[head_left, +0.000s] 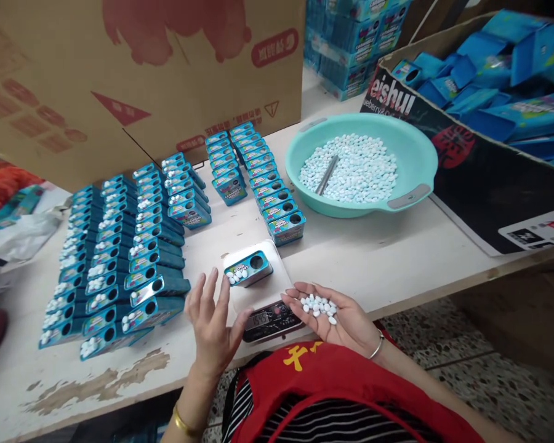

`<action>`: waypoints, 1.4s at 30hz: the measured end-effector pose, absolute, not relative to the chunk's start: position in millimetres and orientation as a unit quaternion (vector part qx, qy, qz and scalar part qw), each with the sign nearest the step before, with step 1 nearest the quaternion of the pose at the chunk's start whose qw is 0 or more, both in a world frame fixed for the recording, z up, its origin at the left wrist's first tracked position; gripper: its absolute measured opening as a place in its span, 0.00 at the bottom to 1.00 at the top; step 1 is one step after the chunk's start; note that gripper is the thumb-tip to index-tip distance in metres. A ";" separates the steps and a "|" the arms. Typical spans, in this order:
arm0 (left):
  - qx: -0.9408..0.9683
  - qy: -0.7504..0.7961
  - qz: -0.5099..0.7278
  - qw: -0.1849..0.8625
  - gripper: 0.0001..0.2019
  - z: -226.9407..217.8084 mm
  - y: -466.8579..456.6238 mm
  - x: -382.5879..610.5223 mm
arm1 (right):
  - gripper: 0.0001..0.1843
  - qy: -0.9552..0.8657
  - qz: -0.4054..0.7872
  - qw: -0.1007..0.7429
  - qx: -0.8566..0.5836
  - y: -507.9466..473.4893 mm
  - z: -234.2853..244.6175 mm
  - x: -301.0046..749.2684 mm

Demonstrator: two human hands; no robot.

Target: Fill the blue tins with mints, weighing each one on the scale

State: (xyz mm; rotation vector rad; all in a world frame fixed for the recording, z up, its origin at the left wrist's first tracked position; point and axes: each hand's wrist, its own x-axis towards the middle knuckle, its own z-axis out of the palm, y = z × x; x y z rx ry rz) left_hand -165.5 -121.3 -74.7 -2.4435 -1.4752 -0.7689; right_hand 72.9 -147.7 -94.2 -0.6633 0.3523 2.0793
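Note:
A small blue candy tin stands on the white digital scale, with several white candies resting on its top beside the round dark hole. My left hand hovers at the scale's left edge, fingers spread and nothing in them. Palm up at the scale's right front corner, my right hand cups a small heap of white candies. The scale's lit display shows digits between the two hands, too small to read surely.
Rows of blue tins topped with candies fill the left of the table. More tins line the middle. A turquoise basin holds candies and a grey scoop-like tool. Cartons stand behind; a box of blue packaging is right.

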 end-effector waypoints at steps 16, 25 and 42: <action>-0.860 -0.480 -0.170 0.026 0.26 -43.7 -79.6 -137.5 | 0.15 0.155 0.829 0.452 -0.291 -144.0 -91.2 74.9; -0.839 -0.517 -0.172 -0.014 0.17 -47.8 54.9 -162.2 | 0.12 0.170 0.825 0.451 -0.294 -134.5 -92.4 70.9; -0.715 -0.677 -0.041 0.168 0.16 -60.1 73.8 -198.3 | 0.12 0.165 0.831 0.443 -0.294 -128.8 -96.1 72.1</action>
